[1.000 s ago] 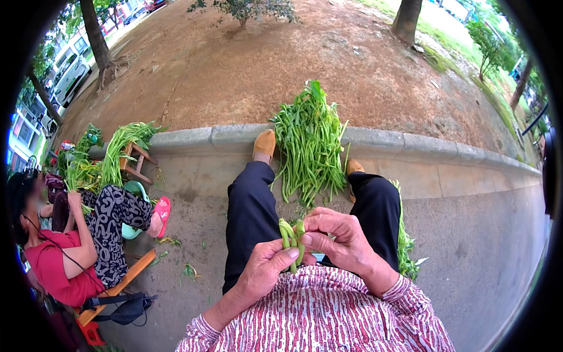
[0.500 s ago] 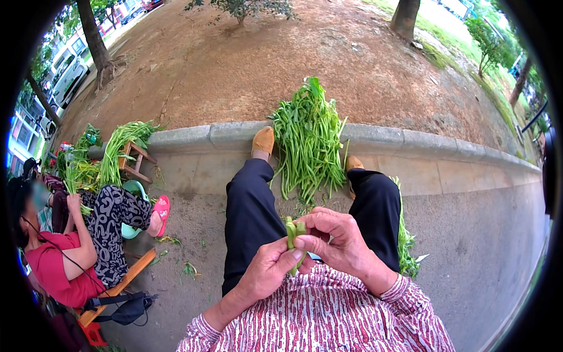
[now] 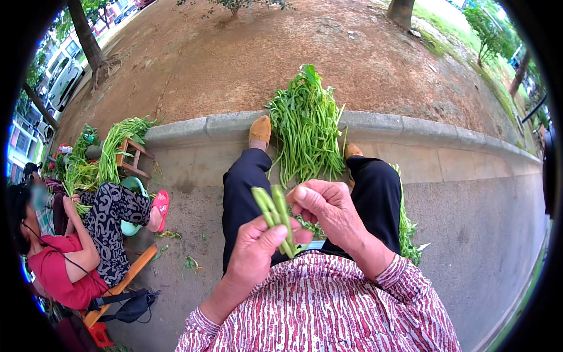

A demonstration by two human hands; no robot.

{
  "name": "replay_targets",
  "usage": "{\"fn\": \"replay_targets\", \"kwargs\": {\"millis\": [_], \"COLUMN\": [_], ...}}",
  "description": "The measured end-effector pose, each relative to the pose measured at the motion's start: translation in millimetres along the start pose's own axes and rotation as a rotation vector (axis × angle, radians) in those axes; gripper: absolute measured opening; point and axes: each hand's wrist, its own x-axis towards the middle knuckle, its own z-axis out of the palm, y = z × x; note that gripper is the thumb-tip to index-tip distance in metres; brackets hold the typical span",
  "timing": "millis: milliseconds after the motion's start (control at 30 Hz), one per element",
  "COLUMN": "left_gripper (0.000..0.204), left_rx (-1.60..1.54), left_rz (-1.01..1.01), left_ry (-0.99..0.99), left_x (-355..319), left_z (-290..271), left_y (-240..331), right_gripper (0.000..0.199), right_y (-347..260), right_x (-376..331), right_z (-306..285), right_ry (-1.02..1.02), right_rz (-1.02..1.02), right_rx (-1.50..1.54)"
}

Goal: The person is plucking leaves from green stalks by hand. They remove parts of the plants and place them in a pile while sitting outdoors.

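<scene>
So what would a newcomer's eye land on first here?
Probably the big heap of green stems, draped over the curb between the shoes. Then the short green stalks in the left hand's grip, just below centre. A bright pink slipper also stands out on the left.

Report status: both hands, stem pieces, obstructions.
Left hand gripping short slender green stem pieces. Right hand beside their upper ends, partly curled, contents unclear. Nothing visibly blocking either hand.

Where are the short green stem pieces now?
The pieces are near the head view's centre, in the left hand, just left of the right hand.
</scene>
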Motion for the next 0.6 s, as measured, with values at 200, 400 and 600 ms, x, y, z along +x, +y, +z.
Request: {"fn": "replay_targets", "kwargs": {"millis": [200, 400, 600], "left_gripper": [0.026, 0.028, 0.027], "left_rx": [-0.338, -0.422, -0.486], "left_rz": [0.103, 0.193, 0.211], "left_ry": [0.029, -0.004, -0.02], "left_x": [10.2, 11.3, 9.4], "left_z": [-35.3, -48.3, -51.3], "left_y": [13.5, 29.2, 34.4], "right_gripper": [0.025, 0.018, 0.014], "right_y": [18.1, 30.6, 31.3], "right_x": [-4.3, -8.2, -5.6], "right_z": [-14.1, -21.0, -11.3], "right_ry": [0.085, 0.066, -0.126], "right_rz": [0.051, 0.019, -0.139], "right_rx": [0.039, -0.093, -0.41]}}
